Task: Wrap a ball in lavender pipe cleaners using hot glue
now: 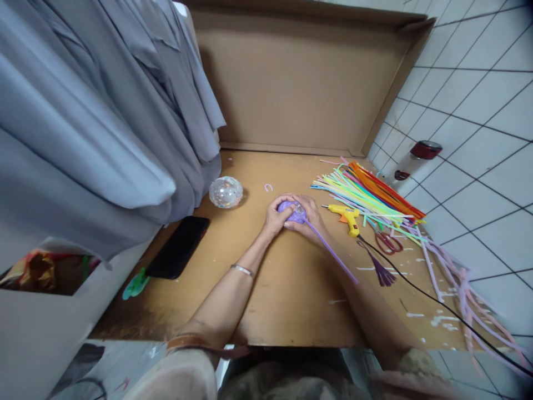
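Between my two hands, over the middle of the table, is a small rounded purple piece of coiled pipe cleaner [287,208] with a shiny clear part near its centre. My left hand [276,215] wraps its left side, the thumb lying across the top. Around the far and right side curls my right hand [308,214], its fingers partly hidden. A loose purple pipe cleaner end [333,251] sticks out of the piece and slants down over my right forearm.
A clear bowl [225,192] and a black phone [179,247] lie to the left by a grey cloth [125,111]. On the right are coloured pipe cleaners [366,191], a yellow glue gun [345,215] with a black cord, red-handled scissors [388,243], a purple tassel [381,271] and a jar [412,163].
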The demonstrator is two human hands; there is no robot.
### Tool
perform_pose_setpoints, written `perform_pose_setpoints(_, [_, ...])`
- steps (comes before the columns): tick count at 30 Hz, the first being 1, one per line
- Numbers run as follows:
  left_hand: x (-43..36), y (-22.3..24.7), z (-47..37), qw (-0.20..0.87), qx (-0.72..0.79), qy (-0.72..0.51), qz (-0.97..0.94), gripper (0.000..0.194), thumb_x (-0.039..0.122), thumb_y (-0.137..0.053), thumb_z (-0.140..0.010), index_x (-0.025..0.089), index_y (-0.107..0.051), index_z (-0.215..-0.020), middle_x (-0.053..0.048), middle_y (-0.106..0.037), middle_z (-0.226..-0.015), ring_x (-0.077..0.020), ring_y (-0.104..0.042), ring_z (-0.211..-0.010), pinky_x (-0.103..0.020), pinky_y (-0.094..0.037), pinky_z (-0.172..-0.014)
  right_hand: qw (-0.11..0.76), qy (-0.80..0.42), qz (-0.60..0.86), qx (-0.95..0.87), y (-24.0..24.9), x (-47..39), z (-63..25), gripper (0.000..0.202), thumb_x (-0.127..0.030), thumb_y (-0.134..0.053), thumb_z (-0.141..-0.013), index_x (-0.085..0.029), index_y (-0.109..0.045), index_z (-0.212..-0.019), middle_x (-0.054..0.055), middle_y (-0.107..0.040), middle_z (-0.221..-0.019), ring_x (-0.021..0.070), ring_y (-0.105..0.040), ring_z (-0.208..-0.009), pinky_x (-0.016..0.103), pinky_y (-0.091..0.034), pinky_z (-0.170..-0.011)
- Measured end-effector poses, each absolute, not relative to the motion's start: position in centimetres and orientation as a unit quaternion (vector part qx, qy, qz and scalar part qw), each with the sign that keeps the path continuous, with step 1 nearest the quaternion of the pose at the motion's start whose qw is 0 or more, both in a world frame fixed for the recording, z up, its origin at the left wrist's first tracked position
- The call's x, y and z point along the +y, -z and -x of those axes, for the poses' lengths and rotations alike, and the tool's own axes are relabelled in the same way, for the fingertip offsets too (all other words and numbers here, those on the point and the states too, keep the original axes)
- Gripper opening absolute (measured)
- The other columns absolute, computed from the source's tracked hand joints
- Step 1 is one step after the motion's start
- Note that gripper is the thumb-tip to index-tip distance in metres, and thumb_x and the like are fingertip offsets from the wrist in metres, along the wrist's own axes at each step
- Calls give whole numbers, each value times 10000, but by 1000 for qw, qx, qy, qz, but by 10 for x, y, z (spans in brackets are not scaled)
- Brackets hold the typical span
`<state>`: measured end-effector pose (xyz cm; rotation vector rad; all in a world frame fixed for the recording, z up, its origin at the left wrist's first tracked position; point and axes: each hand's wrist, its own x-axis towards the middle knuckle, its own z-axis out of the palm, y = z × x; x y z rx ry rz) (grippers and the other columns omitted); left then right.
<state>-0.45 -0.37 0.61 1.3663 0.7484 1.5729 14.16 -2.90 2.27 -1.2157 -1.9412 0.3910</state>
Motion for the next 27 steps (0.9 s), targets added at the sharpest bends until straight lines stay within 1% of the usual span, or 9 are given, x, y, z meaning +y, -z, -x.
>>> perform_pose_setpoints(3, [-4, -6, 5, 449, 297, -638, -550, 255, 392, -755, -710, 185, -682, -840, -73, -714, -1053, -233, -653, -1106, -400, -473, -1072, 391, -133, 500, -761, -18, -37, -137, 846, -617, -735, -743, -226, -513, -1460, 180, -456, -1485, 359, -425, -1417, 560, -402, -1137])
perform_pose_setpoints(5, [-3, -5, 5, 452, 303, -638, -545, 270, 406, -764, -709, 186, -679, -841, -75, -715, -1064, -236, -651, -1118, -401, -473, -1072, 383, -102, 509, -764, -17, -43, -134, 807, -591, -696, -795, -214, -498, -1481, 185, -429, -1506, 359, -426, -1417, 544, -409, -1136])
perform_pose_setpoints(8, [-3, -4, 4, 455, 317, -635, -538, 289, 423, -771, -711, 186, -674, -845, -86, -711, -1108, -242, -652, -1133, -405, -468, -1080, 375, -37, 517, -769, -17, -49, -132, 722, -534, -642, -863, -220, -490, -1495, 173, -444, -1499, 342, -441, -1408, 515, -416, -1137])
perform_pose_setpoints(10, [-3, -4, 4, 452, 322, -633, -539, 296, 428, -771, -716, 184, -672, -851, -93, -705, -1134, -247, -649, -1147, -410, -455, -1096, 372, -8, 516, -772, -16, -51, -132, 681, -530, -616, -886, -228, -501, -1485, 166, -470, -1484, 331, -459, -1393, 507, -429, -1126])
perform_pose_setpoints(15, [-6, -5, 4, 449, 325, -628, -546, 322, 436, -778, -721, 191, -650, -888, -99, -699, -1159, -254, -643, -1158, -421, -448, -1099, 371, 19, 506, -778, -18, -52, -135, 658, -577, -600, -889, -201, -549, -1426, 181, -525, -1449, 333, -512, -1340, 507, -452, -1094])
perform_pose_setpoints(19, [-6, -4, 4, 451, 324, -623, -551, 338, 434, -779, -721, 194, -638, -914, -102, -691, -1173, -255, -642, -1160, -425, -447, -1098, 363, 38, 504, -783, -21, -54, -136, 600, -562, -575, -907, -188, -586, -1376, 192, -539, -1438, 339, -530, -1317, 506, -452, -1084])
perform_pose_setpoints(23, [-5, -4, 4, 450, 321, -620, -556, 336, 434, -771, -723, 194, -629, -910, -101, -683, -1158, -259, -632, -1154, -425, -440, -1095, 354, 35, 507, -785, -24, -55, -137, 571, -531, -583, -904, -198, -582, -1367, 189, -551, -1427, 340, -547, -1298, 510, -460, -1065])
perform_pose_setpoints(27, [-7, -6, 4, 449, 323, -630, -545, 434, 425, -783, -703, 202, -595, -1024, -94, -650, -1157, -244, -618, -1126, -394, -458, -1057, 373, -2, 512, -774, -20, -52, -135, 569, -492, -616, -878, -188, -546, -1354, 192, -544, -1437, 334, -520, -1335, 524, -442, -1087])
